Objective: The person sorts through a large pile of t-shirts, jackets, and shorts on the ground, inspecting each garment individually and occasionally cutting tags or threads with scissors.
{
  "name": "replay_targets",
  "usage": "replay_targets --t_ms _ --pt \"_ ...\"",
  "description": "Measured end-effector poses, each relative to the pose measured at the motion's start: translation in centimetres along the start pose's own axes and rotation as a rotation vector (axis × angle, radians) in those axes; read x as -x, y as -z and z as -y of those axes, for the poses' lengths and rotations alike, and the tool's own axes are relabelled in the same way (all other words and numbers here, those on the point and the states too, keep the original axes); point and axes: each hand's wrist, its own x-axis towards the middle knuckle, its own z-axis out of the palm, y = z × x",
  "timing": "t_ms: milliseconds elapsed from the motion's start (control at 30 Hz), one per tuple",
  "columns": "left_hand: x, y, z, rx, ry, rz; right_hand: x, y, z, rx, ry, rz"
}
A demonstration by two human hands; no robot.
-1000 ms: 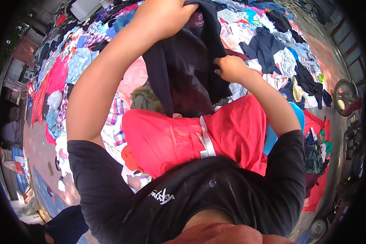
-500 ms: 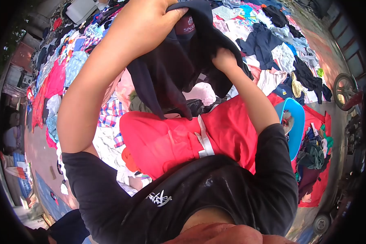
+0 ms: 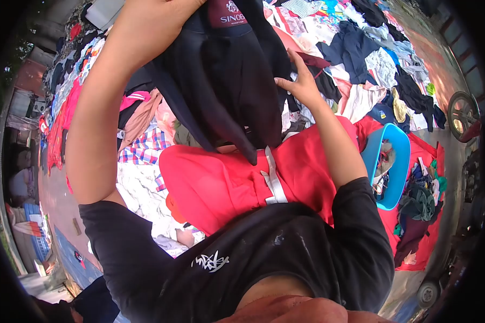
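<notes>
A dark navy-black garment (image 3: 221, 81) hangs in front of me, its maroon neck label (image 3: 227, 13) with white lettering facing me. My left hand (image 3: 164, 16) grips it near the collar at the top edge of the view; its fingertips are partly cut off. On the garment's other side, my right hand (image 3: 302, 81) has thumb and forefinger spread apart, close to the cloth's edge and holding nothing that I can see. The lower end of the garment hangs over the red cloth (image 3: 210, 183) on my lap, which has a white strap (image 3: 274, 180).
Heaped clothes (image 3: 355, 54) of many colours surround me ahead and to the left. A blue plastic basket (image 3: 399, 167) with small items stands at my right, beside a red sheet (image 3: 423, 253) bearing more clothes. A wheel (image 3: 462, 118) stands farther right.
The garment has moved left and nearer, showing its label larger. My right hand, formerly closed at the cloth inside, has come out and spread its fingers. My left hand has shifted left.
</notes>
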Motion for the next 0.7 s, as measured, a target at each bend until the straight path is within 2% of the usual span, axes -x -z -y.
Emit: replay_targets --t_ms 33,133,167,233,267,300,367,433,467,567,600,633,667,700 --pt "-0.3 -0.2 0.4 -0.026 0.005 0.008 -0.2 -0.7 0.6 -0.1 0.02 0.011" --pt "0.1 -0.6 0.4 -0.058 -0.014 -0.013 -2.2 -1.6 -0.4 -0.314 -0.19 0.359" --pt "0.1 -0.4 0.7 -0.128 -0.004 -0.028 -2.4 -1.7 0.1 -0.3 -0.099 0.205" --pt "-0.2 0.9 2.5 -0.256 0.014 -0.059 -5.2 1.1 -1.6 -0.008 -0.045 0.127" --pt "-1.5 2.7 7.6 -0.417 -0.106 -0.101 -6.8 3.2 -1.2 0.084 -0.05 0.062" --pt "-1.9 3.8 9.4 -0.478 -0.125 -0.064 -8.5 5.5 -0.5 0.177 -0.054 -0.006" --pt "-2.1 4.4 11.2 -0.62 0.036 -0.036 -11.2 8.7 0.5 0.314 0.116 -0.124" --pt "-2.7 4.5 12.9 -0.634 -0.02 -0.157 -12.8 11.1 2.8 0.458 0.269 -0.227" --pt "-3.2 4.4 13.4 -0.64 -0.046 -0.218 -12.6 12.4 6.6 0.517 0.171 -0.161" --pt "-4.9 4.6 14.1 -0.648 0.009 -0.333 -12.1 12.7 9.4 0.535 0.097 -0.205" --pt "-5.1 4.1 12.6 -0.588 0.129 -0.302 -11.3 12.5 10.7 0.595 -0.015 -0.116" --pt "-5.1 3.0 11.5 -0.471 0.131 -0.437 -11.1 11.2 7.3 0.476 0.174 -0.205" --pt "-5.2 1.9 10.3 -0.354 0.13 -0.57 -9.1 9.9 9.1 0.406 0.123 -0.16" --pt "-5.3 1.5 9.7 -0.235 0.128 -0.697 -6.9 7.7 9.2 0.185 0.184 -0.161"
